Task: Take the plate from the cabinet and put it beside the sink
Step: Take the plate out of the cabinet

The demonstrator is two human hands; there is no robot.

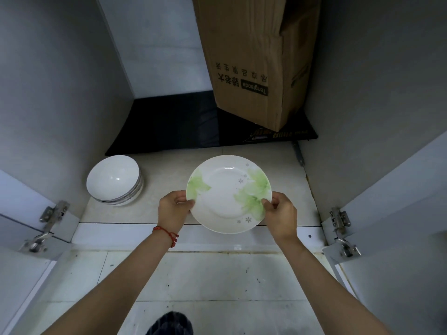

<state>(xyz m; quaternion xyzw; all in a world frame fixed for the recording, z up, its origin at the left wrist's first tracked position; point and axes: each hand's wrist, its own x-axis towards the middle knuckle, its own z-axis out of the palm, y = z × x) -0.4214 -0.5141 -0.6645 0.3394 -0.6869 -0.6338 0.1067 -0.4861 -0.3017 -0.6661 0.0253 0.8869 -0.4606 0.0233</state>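
Observation:
A white plate [226, 189] with green flower prints is held over the front edge of the open cabinet's floor [169, 189]. My left hand [173, 210] grips its left rim, thumb on top. My right hand [281, 215] grips its right rim the same way. The plate is tilted slightly toward me and seems lifted off the shelf. A red string bracelet circles my left wrist. The sink is not in view.
A stack of white bowls [115, 180] stands at the cabinet's left front. A tall cardboard box [256, 59] stands on a black mat [188, 122] at the back. Both cabinet doors [396, 213] are swung open, hinges showing. Tiled floor [205, 281] lies below.

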